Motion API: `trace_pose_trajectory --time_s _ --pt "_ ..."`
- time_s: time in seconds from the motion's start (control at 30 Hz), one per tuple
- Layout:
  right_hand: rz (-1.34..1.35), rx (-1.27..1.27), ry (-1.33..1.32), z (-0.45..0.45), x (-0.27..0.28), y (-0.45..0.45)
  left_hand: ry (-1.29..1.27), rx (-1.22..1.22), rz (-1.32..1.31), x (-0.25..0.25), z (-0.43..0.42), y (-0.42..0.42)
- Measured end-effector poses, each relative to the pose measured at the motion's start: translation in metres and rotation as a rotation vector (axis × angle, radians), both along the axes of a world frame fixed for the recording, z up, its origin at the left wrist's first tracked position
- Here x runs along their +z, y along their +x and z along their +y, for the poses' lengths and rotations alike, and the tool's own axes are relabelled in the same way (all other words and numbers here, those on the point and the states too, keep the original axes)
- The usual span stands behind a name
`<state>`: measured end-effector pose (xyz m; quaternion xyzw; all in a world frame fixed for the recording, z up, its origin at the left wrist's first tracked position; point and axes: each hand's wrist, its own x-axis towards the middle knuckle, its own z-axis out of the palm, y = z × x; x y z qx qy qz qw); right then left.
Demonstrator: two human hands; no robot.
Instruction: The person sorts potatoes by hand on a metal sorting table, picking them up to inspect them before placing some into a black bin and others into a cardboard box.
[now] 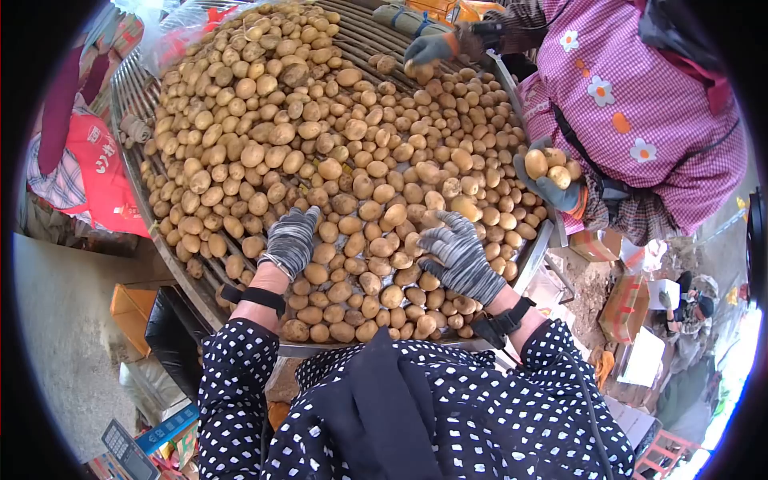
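So, potatoes (355,129) are heaped all over a slatted table (366,36). Left hand (290,242) is palm-down on them, can't tell if it's gripping any; right hand (459,254) has its fingers spread over more. A co-worker (580,120) on the right cradles a few.

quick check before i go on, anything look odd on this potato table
A darker, browner potato near the top of the picture stands out among the paler potatoes. Also, a greyish, lumpy thing at the slatted table's left edge looks unlike them; I can't tell what it is.
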<state>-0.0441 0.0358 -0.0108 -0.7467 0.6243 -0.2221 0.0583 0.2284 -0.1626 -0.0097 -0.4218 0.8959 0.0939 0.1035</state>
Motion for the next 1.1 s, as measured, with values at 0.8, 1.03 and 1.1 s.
trace_pose_trajectory --time_s 0.8,1.03,1.1 --pt "0.033 0.081 0.243 -0.161 -0.021 0.045 0.409 0.477 0.721 0.017 -0.058 -0.041" --pt "-0.291 0.102 0.101 -0.114 0.001 0.024 0.172 0.235 -0.151 0.025 -0.087 -0.109" --pt "-0.41 0.01 0.067 -0.096 0.007 0.017 0.236 0.249 -0.193 0.014 -0.095 -0.113"
